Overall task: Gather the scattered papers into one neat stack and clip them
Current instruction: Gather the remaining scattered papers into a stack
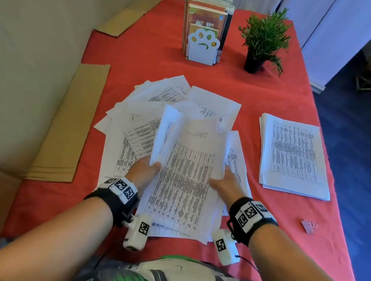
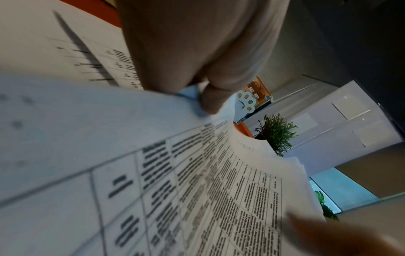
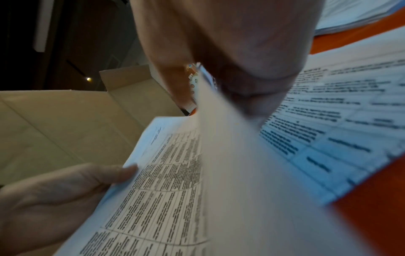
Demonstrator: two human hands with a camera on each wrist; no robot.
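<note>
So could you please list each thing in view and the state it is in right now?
left hand: grips held sheets' left edge
right hand: grips their right edge
held sheets: lifted, bowed
scattered papers: fanned loose
side stack: flat, roughly squared
binder clip: on cloth, untouched
books: upright

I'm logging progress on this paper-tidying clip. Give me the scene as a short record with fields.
surface: red tablecloth
left hand: grips left edge of held sheets
right hand: grips right edge of held sheets
loose papers: fanned out under the held sheets
side stack: lies apart, to the right
clips: near right table edge, untouched
background: bookend with books, potted plant
</note>
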